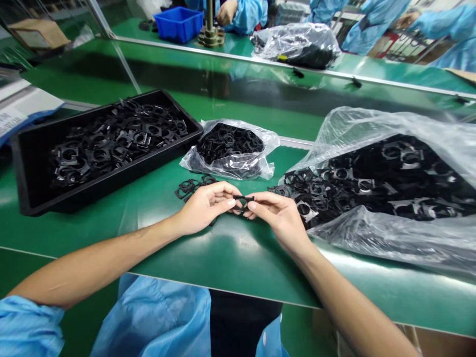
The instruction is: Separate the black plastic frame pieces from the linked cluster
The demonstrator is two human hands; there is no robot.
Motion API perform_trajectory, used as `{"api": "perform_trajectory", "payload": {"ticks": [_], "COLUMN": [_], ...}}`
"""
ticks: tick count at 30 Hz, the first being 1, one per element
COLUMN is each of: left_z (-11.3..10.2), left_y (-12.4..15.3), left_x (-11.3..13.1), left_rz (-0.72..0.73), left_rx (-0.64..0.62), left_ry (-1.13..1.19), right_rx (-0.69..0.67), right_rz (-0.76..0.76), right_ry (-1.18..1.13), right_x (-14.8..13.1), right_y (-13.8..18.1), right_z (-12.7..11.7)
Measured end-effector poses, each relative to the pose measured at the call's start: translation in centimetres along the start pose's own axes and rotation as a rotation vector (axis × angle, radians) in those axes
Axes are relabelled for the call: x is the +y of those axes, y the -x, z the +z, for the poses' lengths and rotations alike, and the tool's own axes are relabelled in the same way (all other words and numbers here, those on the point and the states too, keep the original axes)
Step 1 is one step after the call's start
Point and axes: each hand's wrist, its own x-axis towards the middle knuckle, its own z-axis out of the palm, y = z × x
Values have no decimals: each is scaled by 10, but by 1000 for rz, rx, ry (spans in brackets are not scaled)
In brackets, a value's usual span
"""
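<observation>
Between my two hands, a small black plastic ring-shaped part (243, 198) is held just above the green table. My left hand (208, 206) pinches its left side with thumb and fingers. On the right side, my right hand (277, 213) grips it in the same way. Several flat black rings (188, 188) lie on the table just behind my left hand. Close to my right hand, black frame-like parts with round holes (308, 191) spill out of a large clear plastic bag (357, 235). My fingers partly cover the held part.
A black tray (111, 186) full of black parts stands at the left. Beyond my hands sits a smaller clear bag (238, 168) of black rings. Past a clear panel are a blue bin (178, 25), another filled bag (297, 42) and people in blue sleeves (249, 17).
</observation>
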Motion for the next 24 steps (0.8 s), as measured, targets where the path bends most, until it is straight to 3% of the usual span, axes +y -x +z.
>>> {"api": "perform_trajectory", "payload": {"ticks": [8,13,17,24], "left_z": [0,1,2,-1], "left_y": [0,1,0,2], "left_x": [0,0,1,0], "left_rz": [-13,16,45,48], "left_rx": [99,104,112,100], "left_ry": [-118,-144,-149,-206], "right_rx": [58,46,-2,31], "right_rz": [-67,-95,-129,-257], "right_ry": [89,120,260,440], "right_x": [1,0,-3,-4], "right_y": [2,3,6,8], "right_z": [0,2,3,3]}}
